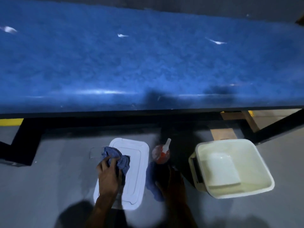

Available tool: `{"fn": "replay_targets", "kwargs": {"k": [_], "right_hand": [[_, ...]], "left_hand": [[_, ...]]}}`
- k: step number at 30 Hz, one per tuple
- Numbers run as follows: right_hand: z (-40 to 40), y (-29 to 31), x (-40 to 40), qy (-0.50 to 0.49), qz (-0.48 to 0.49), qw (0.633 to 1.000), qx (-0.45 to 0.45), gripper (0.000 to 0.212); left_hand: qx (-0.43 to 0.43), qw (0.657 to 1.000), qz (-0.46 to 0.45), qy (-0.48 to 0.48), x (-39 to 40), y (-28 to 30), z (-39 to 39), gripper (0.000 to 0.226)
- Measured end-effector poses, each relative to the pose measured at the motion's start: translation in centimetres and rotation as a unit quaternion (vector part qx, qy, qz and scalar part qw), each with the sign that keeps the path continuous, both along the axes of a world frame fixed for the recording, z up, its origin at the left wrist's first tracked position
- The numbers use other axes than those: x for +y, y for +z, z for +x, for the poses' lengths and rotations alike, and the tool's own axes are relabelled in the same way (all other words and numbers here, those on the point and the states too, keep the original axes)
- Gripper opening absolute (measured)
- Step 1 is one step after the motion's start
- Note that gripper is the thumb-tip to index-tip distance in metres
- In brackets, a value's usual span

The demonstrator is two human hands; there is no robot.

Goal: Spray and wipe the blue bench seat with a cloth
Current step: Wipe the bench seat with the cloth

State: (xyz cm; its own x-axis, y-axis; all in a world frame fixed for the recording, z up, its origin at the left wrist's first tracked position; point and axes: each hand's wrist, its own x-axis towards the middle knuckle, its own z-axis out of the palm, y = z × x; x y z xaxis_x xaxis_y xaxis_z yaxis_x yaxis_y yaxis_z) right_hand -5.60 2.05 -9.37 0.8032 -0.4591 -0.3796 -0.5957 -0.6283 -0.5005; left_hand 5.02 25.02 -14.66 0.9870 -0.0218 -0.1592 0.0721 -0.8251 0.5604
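Observation:
The blue bench seat [148,60] spans the whole upper view on a black frame. Below it, on the grey floor, lies a white lid [138,171]. My left hand [108,175] is over that lid with its fingers closed on a crumpled blue cloth [120,159]. A spray bottle [162,153] with a red top and white nozzle stands just right of the lid. My right hand [172,180] is in deep shadow at the bottle's near side, beside a second patch of blue fabric [153,183]. Whether it grips anything is not visible.
A cream plastic tub [256,188] with a pale insert sits on the floor at the right. The bench's black legs [28,142] angle down at left and right. Wooden boards [223,134] and yellow floor marking show under the bench.

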Motion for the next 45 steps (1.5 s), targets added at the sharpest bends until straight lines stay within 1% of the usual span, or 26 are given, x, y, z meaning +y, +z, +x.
{"fn": "replay_targets", "kwargs": {"k": [1,3,4,5,6,7,8,9,11,13,14,16,19,20,22,23,24,25,27,28,31,34,38,41,43,45], "right_hand": [[0.2,1.4,-0.8,0.029,0.016,0.999,0.036,0.044],[1.4,6.4,-2.2,0.143,0.032,0.984,0.096,0.061],[2.5,9.7,-2.6,0.167,0.069,0.98,0.088,0.064],[3.4,14.1,-2.7,0.178,0.139,0.972,0.058,0.066],[3.9,18.2,-2.8,0.198,0.229,0.953,0.021,0.066],[4.5,22.7,-2.5,0.223,0.3,0.927,-0.01,0.061],[5.3,26.7,-2.3,0.251,0.345,0.903,-0.044,0.051],[6.4,30.4,-2.0,0.279,0.351,0.891,-0.073,0.045],[8.6,36.3,-1.3,0.325,0.321,0.876,-0.155,0.045],[11.7,39.4,-0.1,0.33,0.268,0.877,-0.225,0.042],[13.5,40.2,0.7,0.335,0.242,0.874,-0.256,0.038],[17.3,40.7,2.8,0.36,0.171,0.867,-0.301,0.033],[22.0,39.7,6.8,0.407,0.028,0.842,-0.353,0.037],[23.1,39.0,7.9,0.421,0.001,0.834,-0.357,0.04],[24.7,37.1,9.8,0.452,-0.048,0.827,-0.33,0.049],[25.1,36.2,10.6,0.465,-0.079,0.827,-0.306,0.055],[25.3,35.6,11.1,0.471,-0.104,0.829,-0.283,0.059],[25.4,35.1,11.4,0.471,-0.115,0.833,-0.267,0.061],[25.3,34.7,11.5,0.462,-0.115,0.84,-0.261,0.06],[25.1,34.7,11.5,0.458,-0.117,0.84,-0.266,0.06],[24.8,34.4,11.6,0.452,-0.142,0.84,-0.265,0.059],[24.5,34.3,11.7,0.448,-0.165,0.84,-0.259,0.062],[23.3,34.3,10.4,0.453,-0.171,0.839,-0.249,0.068],[22.6,34.1,9.9,0.454,-0.189,0.833,-0.254,0.07],[22.5,33.8,10.0,0.447,-0.198,0.832,-0.262,0.07],[22.6,33.6,10.1,0.444,-0.196,0.832,-0.269,0.071]], "left_hand": [[0.007,1.0,-0.003,0.004,0.0,0.0,0.1,0.049],[0.024,1.0,-0.011,0.015,0.2,0.3,0.3,0.047],[0.032,0.999,-0.019,0.021,0.3,0.6,0.4,0.046],[0.034,0.998,-0.033,0.03,0.3,1.1,0.5,0.045],[0.029,0.997,-0.055,0.044,0.2,1.9,0.6,0.044],[0.021,0.995,-0.081,0.061,0.1,3.0,0.6,0.044],[0.016,0.992,-0.103,0.068,-0.1,4.5,0.5,0.044],[0.014,0.991,-0.117,0.058,-0.3,5.8,0.3,0.044],[0.025,0.992,-0.125,-0.012,-0.9,9.7,-0.5,0.052],[0.05,0.988,-0.114,-0.094,-1.5,15.4,-1.3,0.057],[0.049,0.987,-0.102,-0.113,-1.5,18.5,-1.6,0.057],[0.03,0.987,-0.108,-0.112,-0.4,24.8,-2.1,0.054],[-0.061,0.968,-0.219,-0.106,3.7,34.8,-3.0,0.05],[-0.097,0.958,-0.253,-0.092,5.2,37.8,-3.0,0.049],[-0.189,0.938,-0.288,-0.044,8.2,42.6,-2.5,0.048],[-0.224,0.931,-0.289,-0.022,9.5,44.7,-1.7,0.046],[-0.252,0.925,-0.283,-0.002,10.5,46.3,-0.7,0.043],[-0.281,0.926,-0.253,0.017,11.4,47.5,0.9,0.038],[-0.324,0.934,-0.144,0.047,12.9,48.0,5.1,0.037],[-0.329,0.938,-0.091,0.056,13.5,47.5,7.5,0.039],[-0.281,0.958,0.032,0.057,14.6,43.4,14.1,0.051],[-0.239,0.959,0.123,0.086,13.7,39.7,17.3,0.05],[-0.258,0.952,0.152,0.066,12.2,39.7,20.1,0.047],[-0.222,0.965,0.134,0.035,10.7,40.7,21.2,0.044],[-0.225,0.966,0.128,-0.028,10.4,40.8,20.0,0.051],[-0.238,0.959,0.124,-0.092,11.7,40.4,18.2,0.047]]}}
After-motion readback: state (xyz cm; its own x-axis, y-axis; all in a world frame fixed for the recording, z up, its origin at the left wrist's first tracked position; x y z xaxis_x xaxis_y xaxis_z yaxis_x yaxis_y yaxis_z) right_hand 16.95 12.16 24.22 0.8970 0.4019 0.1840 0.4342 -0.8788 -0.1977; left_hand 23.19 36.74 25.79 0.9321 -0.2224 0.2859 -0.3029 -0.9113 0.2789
